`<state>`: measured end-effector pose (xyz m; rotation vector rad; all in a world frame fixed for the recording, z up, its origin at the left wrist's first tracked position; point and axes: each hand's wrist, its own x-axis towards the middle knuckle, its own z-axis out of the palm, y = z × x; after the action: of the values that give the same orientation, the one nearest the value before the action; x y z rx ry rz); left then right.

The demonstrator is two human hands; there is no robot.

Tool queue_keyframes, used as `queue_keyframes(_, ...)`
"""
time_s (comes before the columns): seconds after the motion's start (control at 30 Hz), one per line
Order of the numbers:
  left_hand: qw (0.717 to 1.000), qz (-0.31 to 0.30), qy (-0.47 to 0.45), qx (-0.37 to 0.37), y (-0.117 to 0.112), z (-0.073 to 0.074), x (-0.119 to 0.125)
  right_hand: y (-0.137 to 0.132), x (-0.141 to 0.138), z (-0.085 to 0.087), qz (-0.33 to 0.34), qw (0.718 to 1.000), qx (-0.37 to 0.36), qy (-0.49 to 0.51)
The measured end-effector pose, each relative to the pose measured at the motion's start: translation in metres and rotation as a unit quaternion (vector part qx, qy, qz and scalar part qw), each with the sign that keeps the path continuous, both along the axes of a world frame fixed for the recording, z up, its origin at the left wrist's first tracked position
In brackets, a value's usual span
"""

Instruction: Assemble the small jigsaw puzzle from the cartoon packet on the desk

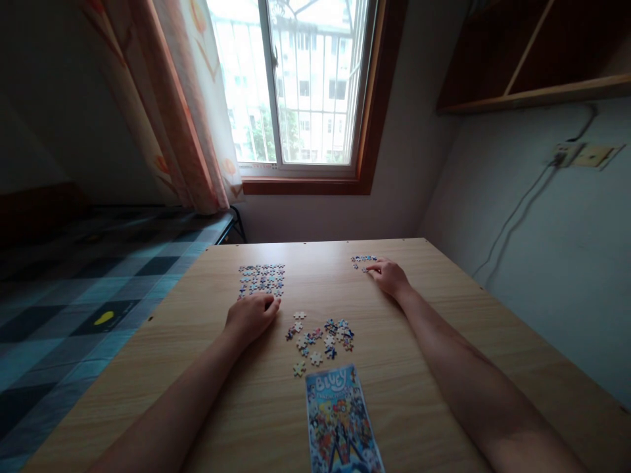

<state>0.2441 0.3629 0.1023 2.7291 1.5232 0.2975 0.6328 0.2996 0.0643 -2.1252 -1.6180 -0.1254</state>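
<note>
My right hand (389,277) reaches to the far right of the table, its thumb and fingers pinched at a small jigsaw puzzle piece (365,270) on the tabletop. Just beyond lies a short row of puzzle pieces (363,258). My left hand (252,317) rests curled at the near edge of a block of puzzle pieces (262,279) laid out in rows. Its fingertips are tucked under, so whatever they may hold is hidden. Between my forearms is a loose heap of puzzle pieces (329,338), some showing their pale backs.
A colourful "Bluey" picture sheet (340,420) lies at the near middle of the wooden table (236,407). To the left is a bed with a checked cover (118,282). A window and curtain stand behind; a wall shelf (537,92) and a plugged-in cable are at right.
</note>
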Motion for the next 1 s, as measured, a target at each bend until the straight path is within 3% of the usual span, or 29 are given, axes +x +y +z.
queue_keyframes(0.37, 1.000, 0.003, -0.007, -0.002, -0.001, 0.001, 0.000, 0.009, -0.004, -0.005, -0.006, 1.000, -0.009, -0.005)
queue_keyframes(1.0, 1.000, 0.004, -0.002, -0.006, -0.003, 0.003, 0.000, 0.006, -0.011, 0.001, -0.022, 0.999, -0.020, -0.022)
